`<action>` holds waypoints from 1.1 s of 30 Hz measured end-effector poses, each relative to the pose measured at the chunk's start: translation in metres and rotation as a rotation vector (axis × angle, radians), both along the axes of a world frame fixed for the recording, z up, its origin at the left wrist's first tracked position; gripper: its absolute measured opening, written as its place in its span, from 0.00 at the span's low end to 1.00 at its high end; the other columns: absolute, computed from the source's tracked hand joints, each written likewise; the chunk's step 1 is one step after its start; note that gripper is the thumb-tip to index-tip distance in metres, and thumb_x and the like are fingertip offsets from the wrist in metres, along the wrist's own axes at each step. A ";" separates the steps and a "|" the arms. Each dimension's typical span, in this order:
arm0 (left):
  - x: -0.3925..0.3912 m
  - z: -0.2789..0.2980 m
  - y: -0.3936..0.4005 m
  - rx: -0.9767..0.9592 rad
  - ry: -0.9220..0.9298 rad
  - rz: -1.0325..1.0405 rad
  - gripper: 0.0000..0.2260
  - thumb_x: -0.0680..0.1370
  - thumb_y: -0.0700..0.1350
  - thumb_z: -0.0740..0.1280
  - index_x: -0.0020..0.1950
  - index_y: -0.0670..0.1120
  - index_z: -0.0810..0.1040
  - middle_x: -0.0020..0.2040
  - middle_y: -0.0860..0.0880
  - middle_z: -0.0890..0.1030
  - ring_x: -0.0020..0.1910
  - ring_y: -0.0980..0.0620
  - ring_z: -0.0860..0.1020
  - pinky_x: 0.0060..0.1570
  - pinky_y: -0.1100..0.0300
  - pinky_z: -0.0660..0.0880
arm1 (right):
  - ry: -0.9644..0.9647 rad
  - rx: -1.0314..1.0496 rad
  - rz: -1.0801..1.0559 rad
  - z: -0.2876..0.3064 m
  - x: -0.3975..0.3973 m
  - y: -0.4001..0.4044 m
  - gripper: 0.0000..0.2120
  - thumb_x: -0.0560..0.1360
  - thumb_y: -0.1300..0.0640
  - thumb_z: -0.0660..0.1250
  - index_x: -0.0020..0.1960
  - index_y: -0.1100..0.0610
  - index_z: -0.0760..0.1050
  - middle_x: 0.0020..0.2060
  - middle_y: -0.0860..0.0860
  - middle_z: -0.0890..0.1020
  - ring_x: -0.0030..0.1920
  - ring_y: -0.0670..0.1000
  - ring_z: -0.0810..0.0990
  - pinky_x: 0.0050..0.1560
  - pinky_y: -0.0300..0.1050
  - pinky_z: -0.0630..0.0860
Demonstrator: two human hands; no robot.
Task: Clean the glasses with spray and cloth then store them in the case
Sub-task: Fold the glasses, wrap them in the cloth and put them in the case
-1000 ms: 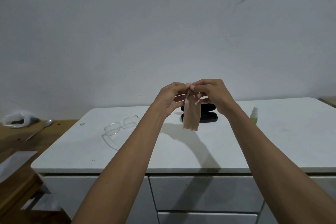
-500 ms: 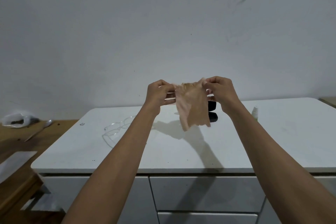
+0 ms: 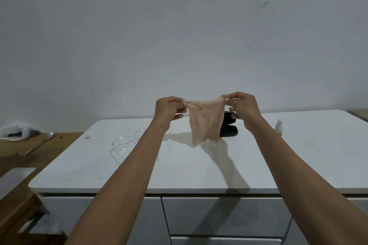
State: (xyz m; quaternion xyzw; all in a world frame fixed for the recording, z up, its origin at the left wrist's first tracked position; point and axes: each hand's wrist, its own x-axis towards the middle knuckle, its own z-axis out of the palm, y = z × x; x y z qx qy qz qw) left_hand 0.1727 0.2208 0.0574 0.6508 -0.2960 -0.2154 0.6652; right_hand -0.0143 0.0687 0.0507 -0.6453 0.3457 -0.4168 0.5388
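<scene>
A: Two hands are working here, and you are holding the thin, limp peach-beige cleaning cloth (image 3: 205, 123) up in the air above the white rectangular countertop (image 3: 199, 167). Your left hand (image 3: 169, 108) is pinching one top corner and your right hand (image 3: 242, 106) is pinching the other, so the fabric is hanging between them in a shallow sag.

B: How is it going to handle?

A: I am judging it as very light and soft, with no stiffness at all, so it is going to drape and fold wherever you let go. The corners are the right place to be holding it while you are spreading it. It is looking slightly frayed along the bottom edge, with a faint yellowish stain near the top.

B: And the other pieces?

A: The black oblong hard-shell glasses case (image 3: 229, 125) is sitting on the countertop behind the cloth, partly hidden by it. The clear-framed, transparent plastic glasses (image 3: 124, 143) are lying on the countertop to your left, partly behind your left forearm. They are looking fragile and slippery, so you are better off taking them by the frame than the lenses. The small white-capped spray bottle (image 3: 278, 127) is standing upright behind your right forearm, light and easy to tip.
</scene>
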 end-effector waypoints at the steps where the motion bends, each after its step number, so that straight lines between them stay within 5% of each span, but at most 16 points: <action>1: 0.001 -0.001 -0.001 -0.002 0.005 -0.001 0.05 0.73 0.35 0.74 0.47 0.40 0.84 0.39 0.46 0.84 0.38 0.49 0.84 0.51 0.49 0.82 | 0.006 0.003 0.004 0.000 0.001 -0.001 0.01 0.76 0.59 0.73 0.46 0.54 0.81 0.44 0.51 0.82 0.35 0.50 0.77 0.34 0.43 0.75; 6: 0.005 0.001 0.001 0.018 -0.006 -0.059 0.04 0.73 0.37 0.75 0.45 0.43 0.83 0.42 0.47 0.84 0.40 0.49 0.84 0.47 0.53 0.83 | 0.036 -0.004 0.093 -0.001 -0.004 -0.001 0.05 0.77 0.60 0.72 0.52 0.58 0.83 0.42 0.49 0.82 0.35 0.48 0.77 0.34 0.42 0.75; 10: 0.005 -0.014 0.020 0.158 -0.127 -0.233 0.03 0.73 0.37 0.74 0.42 0.43 0.81 0.41 0.46 0.84 0.42 0.49 0.81 0.39 0.57 0.79 | 0.136 0.016 0.236 -0.013 -0.019 0.009 0.02 0.76 0.63 0.71 0.46 0.58 0.82 0.36 0.51 0.79 0.35 0.48 0.75 0.35 0.42 0.72; 15: 0.000 -0.048 0.050 0.358 -0.224 -0.525 0.03 0.72 0.35 0.73 0.45 0.41 0.82 0.42 0.45 0.83 0.38 0.50 0.77 0.38 0.58 0.72 | 0.559 -0.033 0.558 -0.040 -0.039 0.022 0.07 0.74 0.65 0.69 0.42 0.57 0.85 0.43 0.50 0.86 0.39 0.48 0.77 0.39 0.42 0.74; 19: -0.010 -0.066 0.063 0.496 -0.318 -0.595 0.06 0.72 0.31 0.70 0.43 0.40 0.85 0.39 0.45 0.84 0.36 0.50 0.76 0.35 0.60 0.71 | 0.784 -0.083 0.589 -0.054 -0.043 0.030 0.08 0.71 0.65 0.73 0.40 0.54 0.88 0.37 0.49 0.83 0.41 0.50 0.74 0.35 0.41 0.74; 23: -0.025 -0.070 0.072 0.672 -0.415 -0.669 0.08 0.71 0.35 0.68 0.41 0.40 0.87 0.36 0.47 0.85 0.37 0.51 0.78 0.32 0.63 0.70 | 1.027 -0.109 0.658 -0.050 -0.046 0.036 0.09 0.72 0.62 0.73 0.47 0.52 0.89 0.42 0.50 0.84 0.41 0.51 0.74 0.42 0.46 0.79; 27: -0.029 -0.064 0.071 0.687 -0.383 -0.667 0.14 0.70 0.39 0.63 0.47 0.33 0.85 0.41 0.48 0.87 0.40 0.52 0.78 0.36 0.63 0.72 | 1.014 -0.061 0.654 -0.043 -0.051 0.038 0.07 0.75 0.55 0.72 0.49 0.55 0.88 0.40 0.50 0.87 0.35 0.49 0.72 0.37 0.41 0.74; 33: -0.017 -0.080 0.042 0.588 -0.595 -0.251 0.06 0.77 0.45 0.71 0.44 0.45 0.86 0.41 0.50 0.87 0.37 0.55 0.78 0.37 0.63 0.73 | 0.759 -0.227 0.251 -0.067 -0.027 0.022 0.05 0.77 0.56 0.72 0.46 0.57 0.85 0.36 0.49 0.85 0.35 0.48 0.78 0.33 0.40 0.74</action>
